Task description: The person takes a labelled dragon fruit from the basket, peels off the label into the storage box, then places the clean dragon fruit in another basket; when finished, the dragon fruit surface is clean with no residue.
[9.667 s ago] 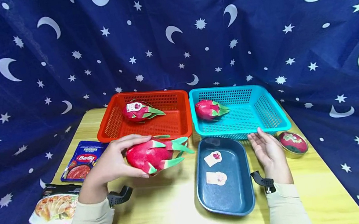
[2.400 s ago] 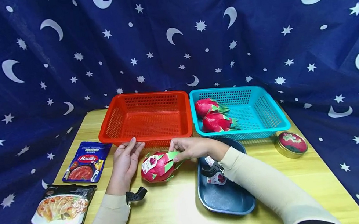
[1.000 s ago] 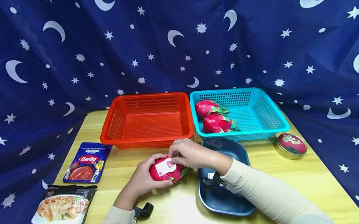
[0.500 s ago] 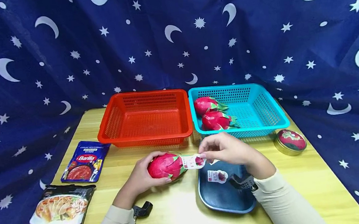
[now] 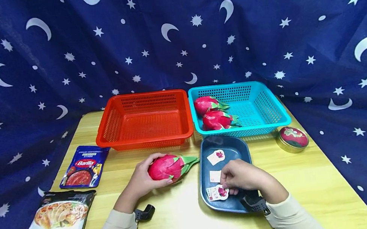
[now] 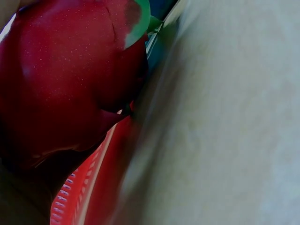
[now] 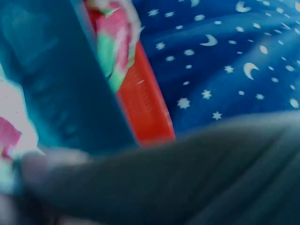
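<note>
On the table in the head view, my left hand [image 5: 143, 177] grips a dragon fruit [image 5: 165, 168] around its rounded end, its green leaf tips pointing right. The same dragon fruit [image 6: 70, 79] fills much of the left wrist view. My right hand [image 5: 245, 177] is over the dark blue tray [image 5: 203, 142], pinching a white label [image 5: 217, 193] with a dragon fruit picture between thumb and fingers. Two more labels lie on the tray floor: a tilted label [image 5: 216, 157] toward the back and a label [image 5: 214, 176] partly hidden by my fingers.
A red basket [image 5: 145, 140] stands at the back left. Beside it, a turquoise basket [image 5: 256, 130] holds two dragon fruits [image 5: 218, 120]. A round tin [image 5: 293, 139] sits at the right; a blue Barilla pouch [image 5: 85, 166] and a black curry packet [image 5: 55, 227] lie at the left.
My right hand has peeled the label off the dragon fruit and carried it right, down into the tray. Earlier, one dragon fruit went into the turquoise basket and the labelled one left the red basket.
</note>
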### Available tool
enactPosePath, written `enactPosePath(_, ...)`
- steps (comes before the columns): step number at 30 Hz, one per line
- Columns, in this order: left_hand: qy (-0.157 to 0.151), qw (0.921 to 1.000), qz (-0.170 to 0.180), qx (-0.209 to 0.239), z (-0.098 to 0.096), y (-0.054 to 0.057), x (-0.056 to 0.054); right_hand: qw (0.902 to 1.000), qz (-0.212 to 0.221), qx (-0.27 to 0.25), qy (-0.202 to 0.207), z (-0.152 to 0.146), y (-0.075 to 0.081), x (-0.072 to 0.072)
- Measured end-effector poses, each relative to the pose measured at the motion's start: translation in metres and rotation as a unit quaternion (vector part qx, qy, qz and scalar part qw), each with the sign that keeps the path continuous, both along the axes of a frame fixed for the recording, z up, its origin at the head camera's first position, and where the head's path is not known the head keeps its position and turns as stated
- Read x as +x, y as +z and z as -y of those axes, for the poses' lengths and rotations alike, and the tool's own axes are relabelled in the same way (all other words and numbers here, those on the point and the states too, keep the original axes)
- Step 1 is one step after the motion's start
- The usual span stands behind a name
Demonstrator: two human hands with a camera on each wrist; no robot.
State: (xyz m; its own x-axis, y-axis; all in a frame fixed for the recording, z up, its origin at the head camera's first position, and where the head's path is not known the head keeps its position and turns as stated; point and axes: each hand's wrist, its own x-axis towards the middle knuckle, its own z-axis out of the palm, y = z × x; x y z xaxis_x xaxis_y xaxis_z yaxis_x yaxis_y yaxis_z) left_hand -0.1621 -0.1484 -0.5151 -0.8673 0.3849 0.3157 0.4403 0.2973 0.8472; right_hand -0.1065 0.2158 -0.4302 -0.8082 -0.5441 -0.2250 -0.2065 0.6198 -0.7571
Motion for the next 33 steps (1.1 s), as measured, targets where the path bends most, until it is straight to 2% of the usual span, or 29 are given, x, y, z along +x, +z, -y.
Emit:
enactPosePath(2, -0.001, 1.0, 0.001, 0.002, -0.001, 0.0, -0.001, 0.9963, -0.06, 0.061, -0.004, 0.001, -0.003, 0.001)
enactPosePath(5, -0.003, 1.0, 0.006, 0.004, -0.001, 0.001, -0.001, 0.9822, -0.133, 0.133, -0.001, 0.001, -0.003, 0.003)
enactPosePath(7, -0.005, 0.9999, 0.012, 0.005, -0.002, 0.002, -0.002, 0.9758, -0.156, 0.153, 0.001, 0.0, -0.001, 0.004)
enactPosePath(10, -0.006, 0.9998, 0.019, 0.008, -0.002, 0.004, -0.002, 0.9737, -0.162, 0.16, -0.004, -0.003, 0.005, 0.005)
enactPosePath(13, -0.008, 0.9997, 0.023, 0.009, -0.003, 0.005, -0.002, 0.9781, -0.149, 0.139, -0.041, -0.01, 0.01, 0.002)
enactPosePath(15, -0.009, 0.9996, 0.027, 0.008, -0.003, 0.004, -0.002, 0.9834, -0.118, 0.089, -0.105, -0.018, 0.012, -0.003)
enactPosePath(17, -0.007, 0.9995, 0.031, 0.006, -0.003, 0.003, -0.002, 0.9775, -0.094, 0.009, -0.189, -0.028, 0.011, -0.011)
enactPosePath(18, -0.007, 0.9994, 0.035, 0.007, -0.003, 0.003, -0.002, 0.9665, -0.082, -0.04, -0.24, -0.033, 0.01, -0.014)
enactPosePath(19, -0.008, 0.9992, 0.038, 0.007, -0.002, 0.003, -0.002, 0.9491, -0.071, -0.094, -0.292, -0.038, 0.008, -0.018)
enactPosePath(20, -0.009, 0.9991, 0.04, 0.006, -0.002, 0.002, -0.002, 0.9255, -0.061, -0.153, -0.341, -0.042, 0.005, -0.022)
enactPosePath(22, -0.015, 0.9987, 0.048, 0.006, -0.002, 0.002, -0.002, 0.8696, -0.033, -0.262, -0.417, -0.05, -0.002, -0.028)
enactPosePath(24, -0.024, 0.9979, 0.06, 0.008, -0.001, 0.003, -0.001, 0.8062, 0.005, -0.362, -0.468, -0.057, -0.008, -0.032)
enactPosePath(25, -0.028, 0.9974, 0.066, 0.005, 0.0, 0.004, -0.001, 0.7762, 0.026, -0.404, -0.483, -0.06, -0.01, -0.033)
enactPosePath(27, -0.044, 0.9959, 0.079, 0.003, 0.002, 0.007, -0.001, 0.7279, 0.068, -0.47, -0.495, -0.065, -0.014, -0.036)
enactPosePath(28, -0.052, 0.9952, 0.083, 0.003, 0.004, 0.009, 0.0, 0.7106, 0.085, -0.497, -0.491, -0.066, -0.015, -0.038)
enactPosePath(30, -0.07, 0.9935, 0.09, 0.0, 0.008, 0.012, 0.0, 0.683, 0.106, -0.54, -0.48, -0.068, -0.016, -0.043)
enactPosePath(33, -0.088, 0.9915, 0.095, -0.001, 0.013, 0.015, 0.001, 0.6537, 0.131, -0.588, -0.458, -0.068, -0.017, -0.051)
